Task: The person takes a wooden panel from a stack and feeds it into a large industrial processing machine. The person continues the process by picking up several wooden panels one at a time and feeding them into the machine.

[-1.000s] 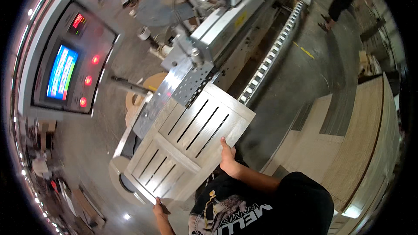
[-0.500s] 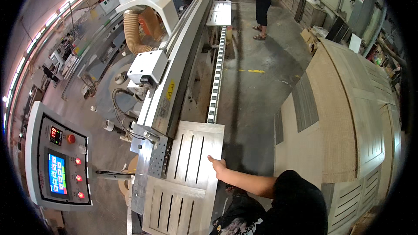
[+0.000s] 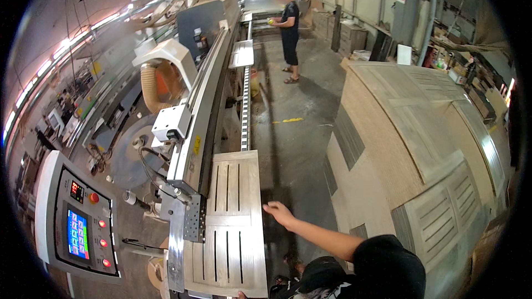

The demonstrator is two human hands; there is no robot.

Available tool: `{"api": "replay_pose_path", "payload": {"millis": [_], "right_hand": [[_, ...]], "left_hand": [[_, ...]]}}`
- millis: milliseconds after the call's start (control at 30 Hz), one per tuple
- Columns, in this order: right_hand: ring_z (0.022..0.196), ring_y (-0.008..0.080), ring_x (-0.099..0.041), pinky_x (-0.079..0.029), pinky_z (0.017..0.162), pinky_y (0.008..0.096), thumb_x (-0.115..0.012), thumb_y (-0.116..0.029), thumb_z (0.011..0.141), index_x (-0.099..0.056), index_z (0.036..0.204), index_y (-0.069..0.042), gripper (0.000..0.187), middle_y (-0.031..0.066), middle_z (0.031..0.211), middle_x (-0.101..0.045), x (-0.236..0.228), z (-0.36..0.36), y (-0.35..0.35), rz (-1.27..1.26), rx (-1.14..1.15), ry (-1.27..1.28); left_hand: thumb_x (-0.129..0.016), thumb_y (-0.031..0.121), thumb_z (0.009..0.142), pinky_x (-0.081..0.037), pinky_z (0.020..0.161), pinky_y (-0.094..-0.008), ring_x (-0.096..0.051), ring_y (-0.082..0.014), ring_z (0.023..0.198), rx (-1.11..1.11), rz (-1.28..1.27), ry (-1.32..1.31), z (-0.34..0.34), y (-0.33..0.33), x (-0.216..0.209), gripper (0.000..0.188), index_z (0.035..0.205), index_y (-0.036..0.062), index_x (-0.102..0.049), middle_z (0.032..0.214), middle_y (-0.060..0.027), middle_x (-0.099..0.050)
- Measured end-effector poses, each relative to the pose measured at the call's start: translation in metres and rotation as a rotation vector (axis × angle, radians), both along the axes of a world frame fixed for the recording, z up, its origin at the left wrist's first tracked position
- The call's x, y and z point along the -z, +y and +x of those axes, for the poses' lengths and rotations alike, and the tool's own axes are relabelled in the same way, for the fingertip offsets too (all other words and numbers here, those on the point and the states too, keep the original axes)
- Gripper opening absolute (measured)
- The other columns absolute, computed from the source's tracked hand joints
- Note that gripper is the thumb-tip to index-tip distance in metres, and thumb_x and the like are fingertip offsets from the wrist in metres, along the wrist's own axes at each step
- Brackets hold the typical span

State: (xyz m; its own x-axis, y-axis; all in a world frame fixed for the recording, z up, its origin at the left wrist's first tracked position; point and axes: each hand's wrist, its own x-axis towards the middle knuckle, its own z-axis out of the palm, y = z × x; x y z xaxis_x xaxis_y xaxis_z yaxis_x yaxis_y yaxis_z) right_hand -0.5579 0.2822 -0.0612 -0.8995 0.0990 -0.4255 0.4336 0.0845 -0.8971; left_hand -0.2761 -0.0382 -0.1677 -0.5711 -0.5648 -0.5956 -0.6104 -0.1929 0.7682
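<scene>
A pale wooden panel (image 3: 231,220) with several dark slots lies flat along the machine's edge, its left side against a perforated metal plate (image 3: 195,218). Just off its right edge is my right hand (image 3: 281,216), fingertips toward the wood, holding nothing, with the fingers loosely bent and apart. Of my left hand (image 3: 242,294) only a fingertip shows, at the panel's near end by the lower rim; the rest is out of sight. Beyond the panel's far end runs a narrow conveyor track (image 3: 245,105) of light and dark segments.
A control box (image 3: 77,216) with a lit screen and red buttons stands at left. To the right is a big stack of slotted panels (image 3: 382,133). Another panel (image 3: 241,54) lies farther up the machine, near a standing person (image 3: 290,33) in dark clothes.
My right hand has come off the panel's right edge, where it rested before. The view has tilted up and turned left; a fingertip now shows at the panel's near end.
</scene>
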Motion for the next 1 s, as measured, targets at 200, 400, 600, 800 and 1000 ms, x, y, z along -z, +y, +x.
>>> {"api": "replay_pose_path", "payload": {"millis": [200,400,600,800,1000], "right_hand": [[0.102,0.0245,-0.066,-0.053,0.085,0.0371,-0.063,-0.051,0.092,-0.053,0.132,-0.001,0.065,0.0144,0.128,-0.061,0.025,0.220,0.047,0.242,0.060,-0.102],[0.095,0.0361,-0.065,-0.052,0.083,0.0453,-0.070,-0.030,0.086,-0.057,0.126,-0.002,0.051,0.0195,0.119,-0.063,-0.103,0.374,0.084,1.020,0.174,0.181],[0.121,0.0426,-0.047,-0.042,0.100,0.0493,-0.075,-0.029,0.081,-0.046,0.133,0.001,0.067,0.0249,0.126,-0.052,-0.135,0.479,0.179,1.450,0.636,0.045],[0.120,0.0424,-0.048,-0.042,0.099,0.0498,-0.067,-0.056,0.082,-0.052,0.128,0.005,0.078,0.0257,0.125,-0.052,-0.107,0.545,0.242,1.387,0.534,-0.274],[0.113,0.0392,-0.052,-0.045,0.094,0.0474,-0.075,-0.044,0.076,-0.061,0.120,0.003,0.066,0.0227,0.119,-0.056,-0.115,0.544,0.229,1.390,0.422,-0.038]], "left_hand": [[-0.060,0.034,0.097,-0.049,0.083,-0.0432,-0.058,-0.0359,0.097,0.235,-0.657,0.221,-0.046,-0.019,0.095,0.059,0.132,-0.0115,-0.044,0.116,-0.0242,-0.061],[-0.060,0.010,0.097,-0.043,0.099,-0.0417,-0.055,-0.0389,0.116,0.195,-0.268,0.288,-0.104,0.031,-0.002,0.059,0.139,-0.0159,-0.029,0.134,-0.0333,-0.049],[-0.057,0.028,0.098,-0.044,0.091,-0.0501,-0.058,-0.0499,0.106,0.385,-0.491,0.205,-0.152,0.029,0.001,0.053,0.120,-0.0188,-0.046,0.114,-0.0367,-0.060],[-0.050,0.032,0.100,-0.047,0.087,-0.0525,-0.060,-0.0506,0.102,0.554,-0.611,0.238,-0.193,0.034,-0.012,0.048,0.120,-0.0108,-0.054,0.109,-0.0340,-0.063],[-0.053,0.024,0.099,-0.049,0.086,-0.0468,-0.063,-0.0433,0.099,0.489,-0.729,0.522,-0.133,0.097,-0.068,0.040,0.124,-0.0065,-0.057,0.110,-0.0273,-0.066]]}}
